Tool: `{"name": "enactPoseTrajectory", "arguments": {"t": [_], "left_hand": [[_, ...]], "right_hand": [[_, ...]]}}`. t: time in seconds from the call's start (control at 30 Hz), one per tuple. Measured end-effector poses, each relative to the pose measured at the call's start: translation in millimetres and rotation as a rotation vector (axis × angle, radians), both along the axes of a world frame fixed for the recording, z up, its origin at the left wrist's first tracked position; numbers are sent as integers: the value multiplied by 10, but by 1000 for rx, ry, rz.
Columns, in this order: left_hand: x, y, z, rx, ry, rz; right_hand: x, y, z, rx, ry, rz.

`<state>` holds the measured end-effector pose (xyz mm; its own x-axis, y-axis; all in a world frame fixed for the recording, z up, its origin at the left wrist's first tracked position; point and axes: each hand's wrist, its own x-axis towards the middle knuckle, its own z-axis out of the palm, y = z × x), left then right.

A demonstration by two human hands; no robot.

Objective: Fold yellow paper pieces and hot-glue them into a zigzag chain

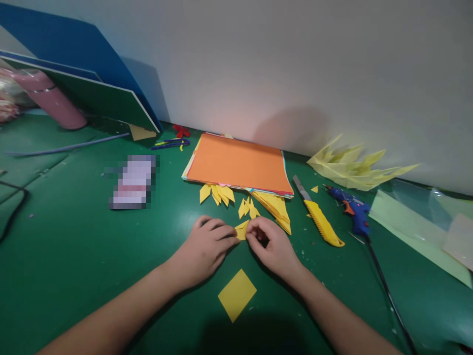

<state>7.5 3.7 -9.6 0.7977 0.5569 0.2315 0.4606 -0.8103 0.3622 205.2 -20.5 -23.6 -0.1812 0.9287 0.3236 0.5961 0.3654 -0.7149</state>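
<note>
A small piece of folded yellow paper [242, 230] lies on the green table between my hands. My left hand [210, 246] is closed, its fingertips pressing the paper's left end down. At the other end, my right hand [271, 242] pinches the paper between thumb and forefinger. Nearer to me lies a flat yellow paper square [237, 296]. Just beyond my hands are folded yellow paper pieces [248, 209], with more folded pieces [217, 194] to their left. A fan of yellow folded strips [275, 207] sticks out from under the paper stack.
An orange-topped paper stack [240, 165] sits by the wall. On the right are a yellow knife [323, 222] with its blade out, a blue glue gun [353, 209] with a cord and a pale yellow paper form [354, 170]. A pink flask [55, 101] and a blurred-out phone [133, 182] are left.
</note>
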Motion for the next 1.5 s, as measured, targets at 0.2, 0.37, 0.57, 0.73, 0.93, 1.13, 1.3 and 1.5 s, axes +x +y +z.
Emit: {"name": "enactPoseTrajectory", "arguments": {"t": [0.2,0.37,0.57,0.73,0.93,1.13,1.3,1.5], "left_hand": [[-57,71,19,94,32,-94],[-100,116,42,131,37,-120],[-46,37,-14,205,70,-91],[-17,-3,-36,206,81,-50],[-16,-31,-21,224,110,-62],[-14,-54,-12,143,96,-36],[-28,-70,11,106,93,-28],[-33,-83,11,85,57,-17]], "right_hand": [[19,-6,11,146,-197,10],[-3,-9,-7,109,-256,48],[18,3,-50,85,-158,15],[-3,0,-17,32,-146,17],[-28,-15,15,21,-152,-15],[-30,-14,22,16,-156,-24],[-23,-7,34,13,-142,-1],[14,-14,32,49,-88,62]]}}
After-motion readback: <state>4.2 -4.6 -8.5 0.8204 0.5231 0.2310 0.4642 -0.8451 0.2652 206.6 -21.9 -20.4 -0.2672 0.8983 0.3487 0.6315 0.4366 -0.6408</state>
